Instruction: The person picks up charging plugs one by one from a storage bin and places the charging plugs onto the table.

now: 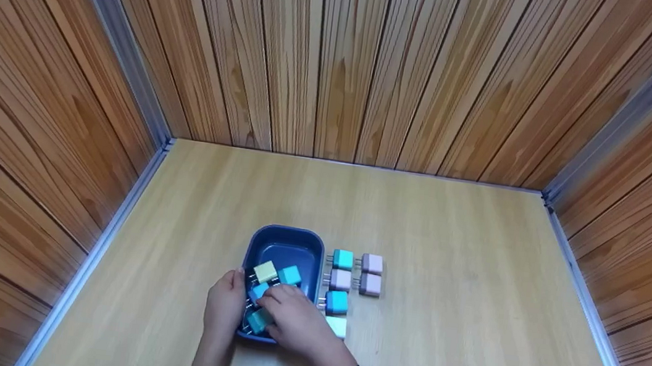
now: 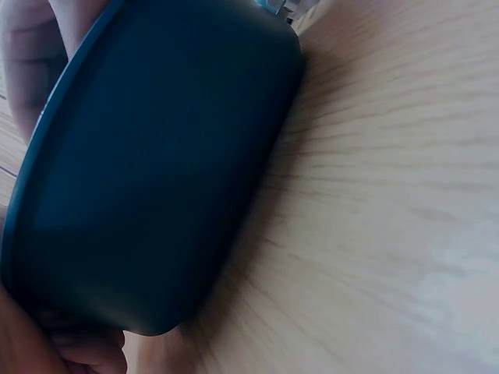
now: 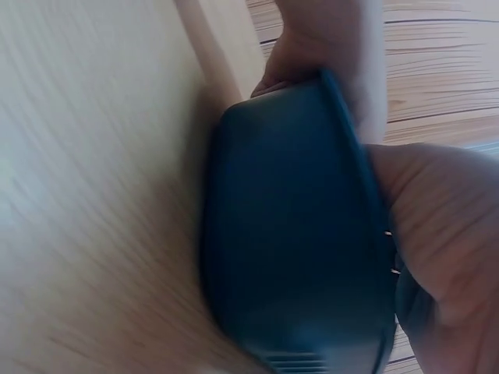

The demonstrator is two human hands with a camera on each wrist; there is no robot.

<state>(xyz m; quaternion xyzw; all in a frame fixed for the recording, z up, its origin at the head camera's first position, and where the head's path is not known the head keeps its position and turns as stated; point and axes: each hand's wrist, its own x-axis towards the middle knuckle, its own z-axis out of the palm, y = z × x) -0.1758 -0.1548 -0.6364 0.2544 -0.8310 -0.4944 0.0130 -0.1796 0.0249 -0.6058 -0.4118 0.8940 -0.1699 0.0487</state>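
Note:
A dark blue rectangular tray stands in front of me, holding several small plug-in chargers with metal prongs. With the thumb at its rim, my left hand grips the tray's left side; the left wrist view shows fingers curled round an end. My right hand reaches over the right rim, fingertips down among the chargers. Right at them lies a blue charger, with a teal charger below. I cannot tell whether the right fingers pinch one. Farther in are a yellow charger and a turquoise charger.
Right of the tray, chargers lie in two columns on the wooden table. The nearer column has a turquoise one, a lilac one, a blue one and a pale mint one. Two lilac chargers form the other.

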